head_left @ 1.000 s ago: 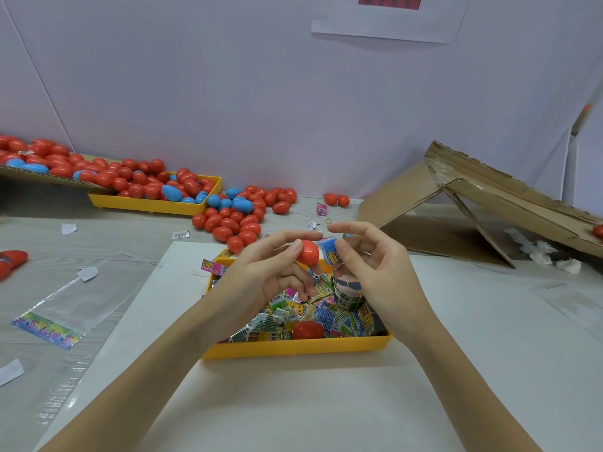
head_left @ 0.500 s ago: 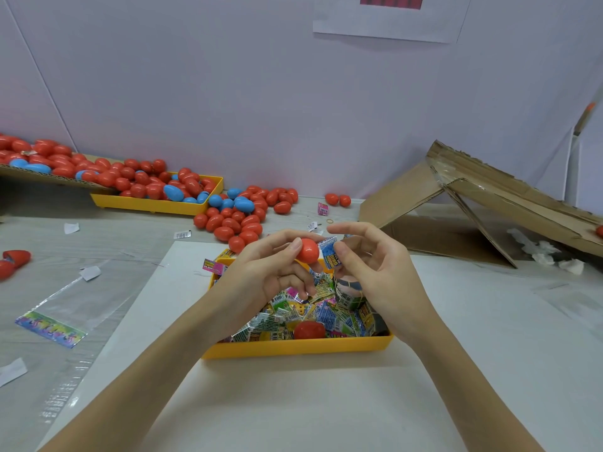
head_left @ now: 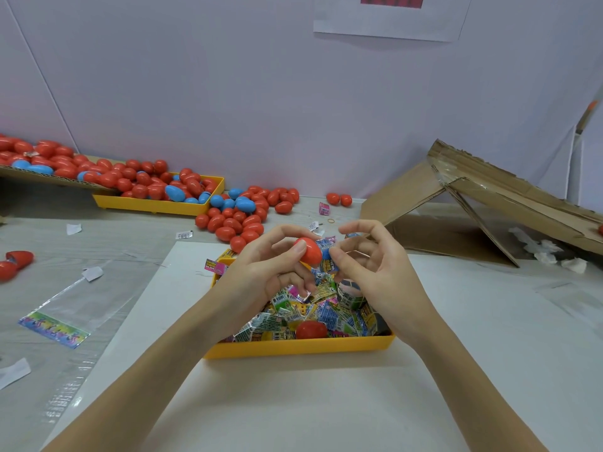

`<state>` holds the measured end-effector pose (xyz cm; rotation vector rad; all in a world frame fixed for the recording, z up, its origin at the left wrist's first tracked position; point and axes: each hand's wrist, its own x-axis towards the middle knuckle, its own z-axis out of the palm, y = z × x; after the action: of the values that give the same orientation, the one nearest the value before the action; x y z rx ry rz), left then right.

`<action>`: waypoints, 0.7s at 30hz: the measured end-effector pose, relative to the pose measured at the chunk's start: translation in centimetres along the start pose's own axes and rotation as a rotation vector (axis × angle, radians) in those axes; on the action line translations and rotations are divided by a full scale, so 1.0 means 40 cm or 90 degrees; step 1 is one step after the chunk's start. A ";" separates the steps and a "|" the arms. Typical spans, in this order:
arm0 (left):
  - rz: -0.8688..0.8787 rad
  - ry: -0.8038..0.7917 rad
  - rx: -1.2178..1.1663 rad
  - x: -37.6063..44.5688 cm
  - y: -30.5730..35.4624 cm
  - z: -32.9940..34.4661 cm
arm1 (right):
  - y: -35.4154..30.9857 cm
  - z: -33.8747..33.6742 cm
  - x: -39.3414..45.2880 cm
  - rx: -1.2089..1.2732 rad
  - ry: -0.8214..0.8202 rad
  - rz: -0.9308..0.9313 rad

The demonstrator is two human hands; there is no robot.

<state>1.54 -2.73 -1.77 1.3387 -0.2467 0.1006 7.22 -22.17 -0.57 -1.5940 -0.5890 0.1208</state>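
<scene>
My left hand [head_left: 261,275] holds a red egg half [head_left: 308,250] between thumb and fingers, above a yellow tray [head_left: 293,349]. My right hand [head_left: 375,272] pinches a small blue packet [head_left: 326,254] against the open side of the egg half. The tray is full of small colourful packets [head_left: 287,313], and another red egg half [head_left: 310,329] lies among them near the front wall. The tray stands on a white board [head_left: 293,402].
A pile of red and blue eggs [head_left: 241,213] lies behind the tray. A second yellow tray [head_left: 153,205] and a cardboard sheet hold more eggs at the back left. Folded cardboard [head_left: 483,203] stands at the right. A clear bag [head_left: 65,308] and red egg halves [head_left: 14,264] lie left.
The hands have stayed above the tray. My right fingers have brought the blue packet closer against the red egg half.
</scene>
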 end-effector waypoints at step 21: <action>0.025 0.042 0.042 0.000 0.003 0.004 | -0.010 0.004 -0.001 0.193 -0.009 0.170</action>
<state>1.49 -2.85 -1.63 1.3944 -0.2161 0.1876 6.98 -22.06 -0.23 -1.3690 -0.3468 0.4022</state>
